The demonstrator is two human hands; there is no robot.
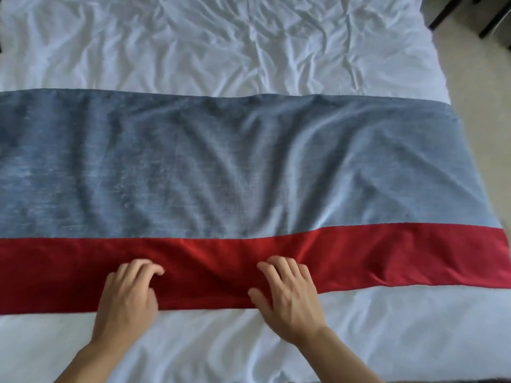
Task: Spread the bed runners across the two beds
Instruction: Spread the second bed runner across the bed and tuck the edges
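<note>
A bed runner (221,167) lies across the white bed (221,51), a wide grey-blue band with a red stripe (387,258) along its near edge. It reaches from the left frame edge to the bed's right side. My left hand (127,297) rests palm down on the red stripe with its fingers bent, fingertips pressing the cloth. My right hand (287,294) lies flat on the red stripe a little to the right, fingers slightly spread. The runner shows soft creases above my hands. Only one bed is in view.
White wrinkled sheet covers the bed above and below the runner. Beige floor (481,111) runs along the bed's right side. Dark furniture legs (453,9) stand at the top right corner.
</note>
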